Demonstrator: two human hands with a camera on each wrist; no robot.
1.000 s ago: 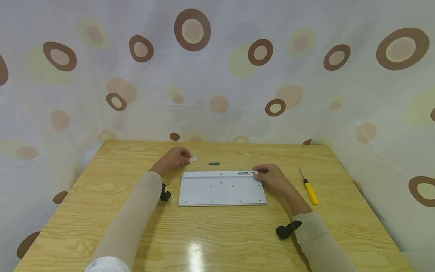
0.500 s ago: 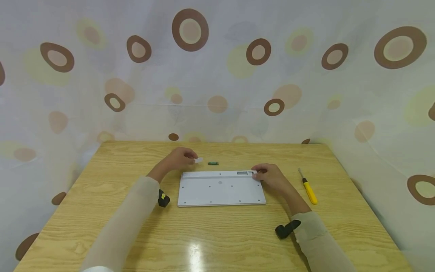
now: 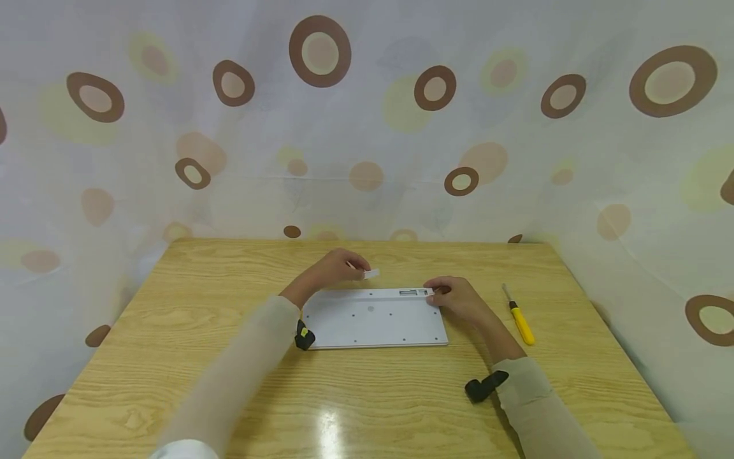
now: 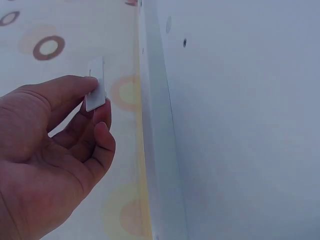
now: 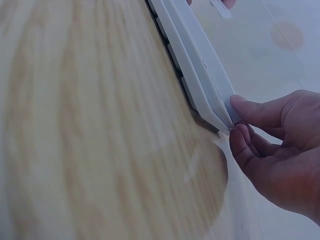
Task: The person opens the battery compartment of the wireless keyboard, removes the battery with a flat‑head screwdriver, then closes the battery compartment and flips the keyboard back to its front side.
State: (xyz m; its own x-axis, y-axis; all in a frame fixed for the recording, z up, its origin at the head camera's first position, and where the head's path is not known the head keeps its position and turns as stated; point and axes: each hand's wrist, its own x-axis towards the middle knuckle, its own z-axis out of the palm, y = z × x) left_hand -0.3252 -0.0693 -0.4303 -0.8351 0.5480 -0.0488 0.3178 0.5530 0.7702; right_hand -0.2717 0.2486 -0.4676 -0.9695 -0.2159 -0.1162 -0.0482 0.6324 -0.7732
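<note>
A white keyboard lies face down on the wooden table, its screw-dotted back upward. The battery compartment near its far right corner is uncovered; its contents are too small to make out. My left hand, above the keyboard's far edge, pinches a small white battery cover between thumb and fingers. With thumb on the back and fingers at the edge, my right hand grips the keyboard's far right corner. Keys show along the lower side in the right wrist view.
A screwdriver with a yellow handle lies right of my right hand on the table. A patterned cloth hangs behind the table and along its sides.
My left hand has moved right with the battery cover, toward the compartment. The green battery lying behind the keyboard is now hidden by that hand. My right hand stays at the corner.
</note>
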